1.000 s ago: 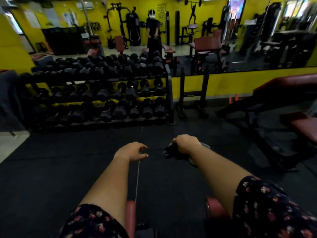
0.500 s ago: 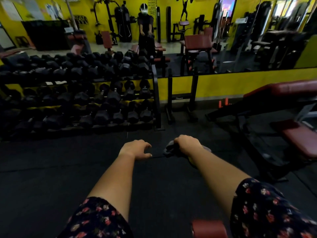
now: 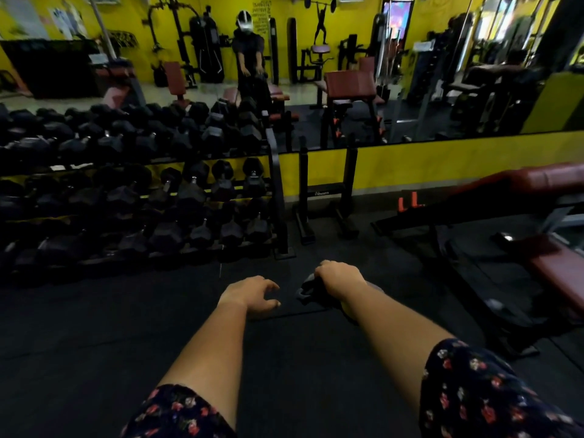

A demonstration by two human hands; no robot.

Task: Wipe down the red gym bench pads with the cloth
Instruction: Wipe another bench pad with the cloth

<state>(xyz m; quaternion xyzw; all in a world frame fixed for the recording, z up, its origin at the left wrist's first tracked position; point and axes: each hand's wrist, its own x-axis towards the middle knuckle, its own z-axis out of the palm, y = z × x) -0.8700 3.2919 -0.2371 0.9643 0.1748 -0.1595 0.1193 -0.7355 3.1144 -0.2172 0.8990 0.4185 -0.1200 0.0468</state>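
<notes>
- Cloth [image 3: 311, 290]: dark grey, bunched into a wad. Most of it sticks out to the left of the right hand [image 3: 339, 278], and a paler edge shows past the wrist on the other side.
- Right hand: fingers clenched round the cloth, knuckles up, arm stretched forward. The cloth is held in the air over the floor [image 3: 94, 343], low in the middle of the view and well apart from any pad.
- Left hand [image 3: 249, 294]: palm down, just left of the cloth and not touching it. The fingers are loosely bent and spread, grasping nothing.
- Both forearms are bare, with dark floral sleeves [image 3: 493, 393] at the bottom edge.
- Bench [image 3: 442, 222]: stands at the right, on a black metal frame.
- Long pad [image 3: 543, 180]: dark red, padded, glossy, with a rounded edge. Its long axis runs across the view, left to right, rising slightly toward the right edge, where it is cut off. Its near end points left toward the dumbbell rack [image 3: 132, 197].
- Second pad [image 3: 559, 273]: dull red, flat, lower and nearer, at the right edge. Its long axis runs from upper left to lower right, and it is partly out of view. Cannot tell whether it belongs to the same bench.
- The pads are dim and no marks can be made out on them.
- Rack: black hex dumbbells in tiers along the left. A wall mirror [image 3: 410, 74] above a yellow band reflects more red-padded machines.
</notes>
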